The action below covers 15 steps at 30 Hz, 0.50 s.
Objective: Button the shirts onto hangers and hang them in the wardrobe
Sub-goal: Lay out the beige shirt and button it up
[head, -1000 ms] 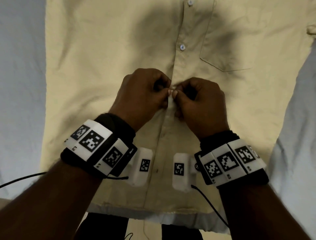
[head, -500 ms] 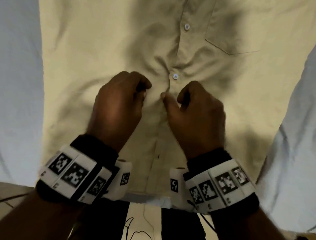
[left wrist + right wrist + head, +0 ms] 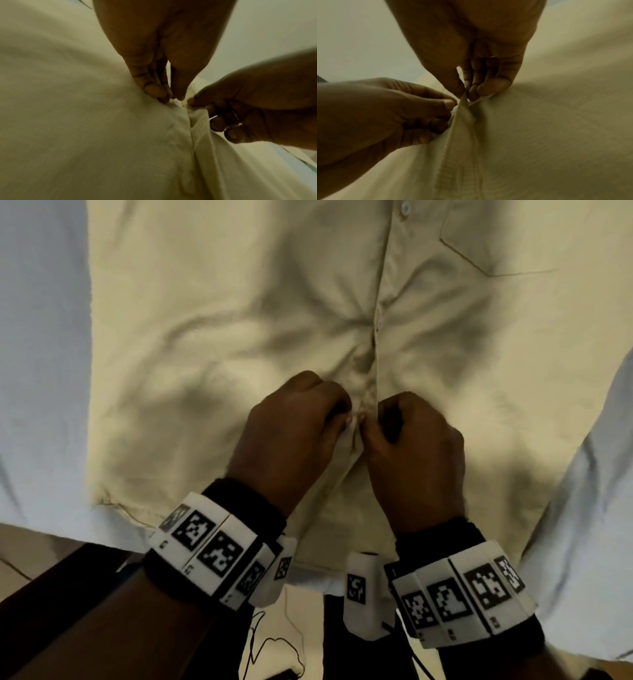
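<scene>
Both my hands meet on the placket, which runs away from me: left hand pinching its left edge, right hand pinching the right edge.

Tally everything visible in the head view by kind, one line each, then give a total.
shirt: 1, cream, with a chest pocket
buttons showing on its placket: 2, one near the top edge, one lower
hands: 2, left hand and right hand, both pinching the placket
marker wristbands: 2, left, right
pale sheet: 1
Total: 8
</scene>
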{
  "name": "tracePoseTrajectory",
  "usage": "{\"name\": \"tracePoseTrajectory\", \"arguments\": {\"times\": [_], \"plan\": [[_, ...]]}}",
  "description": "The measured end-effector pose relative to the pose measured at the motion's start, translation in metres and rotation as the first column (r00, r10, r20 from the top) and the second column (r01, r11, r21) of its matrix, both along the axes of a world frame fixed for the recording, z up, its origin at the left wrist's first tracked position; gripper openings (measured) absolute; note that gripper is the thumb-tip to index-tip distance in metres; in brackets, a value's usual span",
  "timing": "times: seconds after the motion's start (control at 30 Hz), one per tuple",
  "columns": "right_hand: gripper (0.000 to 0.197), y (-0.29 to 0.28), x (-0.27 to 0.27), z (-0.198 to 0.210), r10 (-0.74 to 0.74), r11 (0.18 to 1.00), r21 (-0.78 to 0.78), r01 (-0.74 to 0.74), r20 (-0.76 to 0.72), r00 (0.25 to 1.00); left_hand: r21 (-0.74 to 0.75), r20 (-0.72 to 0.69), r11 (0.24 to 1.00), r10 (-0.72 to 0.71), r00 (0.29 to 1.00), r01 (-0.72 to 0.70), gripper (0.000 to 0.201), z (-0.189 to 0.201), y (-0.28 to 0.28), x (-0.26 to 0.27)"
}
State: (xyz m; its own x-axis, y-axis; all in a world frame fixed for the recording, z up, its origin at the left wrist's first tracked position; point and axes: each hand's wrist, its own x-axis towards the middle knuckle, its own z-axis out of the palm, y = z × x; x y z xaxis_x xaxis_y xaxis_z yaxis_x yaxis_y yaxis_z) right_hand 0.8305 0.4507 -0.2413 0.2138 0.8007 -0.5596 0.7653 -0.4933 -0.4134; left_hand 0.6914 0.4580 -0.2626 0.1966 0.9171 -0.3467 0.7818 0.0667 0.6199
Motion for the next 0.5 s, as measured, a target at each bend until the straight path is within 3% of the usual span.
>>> {"name": "tracePoseTrajectory", "arguments": {"times": [0.13,0.5], "plan": [[0.017,-0.005,0.000,-0.001,0.010,1.000,0.023,-0.010,-0.024,1.000,-0.026,-0.049,0.999,-0.031,0.998,0.030,0.003,0.001,0.002,0.004],[0.012,-0.012,-0.009,-0.011,0.054,0.995,0.091,-0.044,-0.112,0.992,-0.354,0.179,0.932,0.151,0.972,-0.080,0.006,0.006,0.013,-0.010]]}}
